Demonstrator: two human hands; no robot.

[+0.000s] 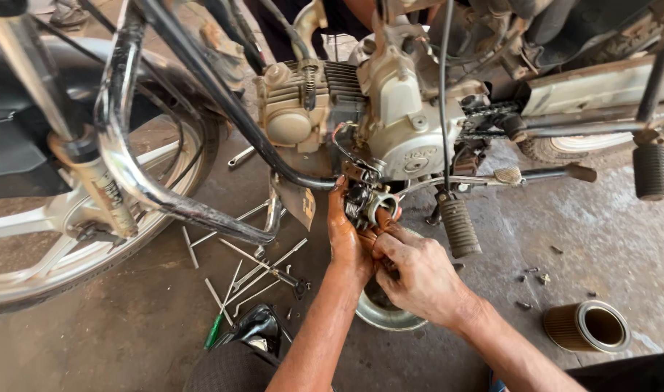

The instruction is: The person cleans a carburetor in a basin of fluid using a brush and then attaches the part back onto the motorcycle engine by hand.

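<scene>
A small metal carburettor (pixel 367 202) with a round opening hangs on a wire just below the motorcycle engine (pixel 390 116). My left hand (pixel 346 243) grips it from the left side, fingers wrapped up along its body. My right hand (pixel 415 272) is closed against its underside, thumb and fingers pinching at the bottom of the part. Both hands are oily. A metal bowl (pixel 383 313) sits on the floor directly under my hands, mostly hidden by them.
A chrome crash guard (pixel 140 181) and the front wheel (pixel 71 254) stand at the left. Several long spokes or rods and a green-handled screwdriver (pixel 217 327) lie on the concrete floor. A footpeg (pixel 459 229) hangs near my right hand. A cylindrical air filter (pixel 587 327) lies at right.
</scene>
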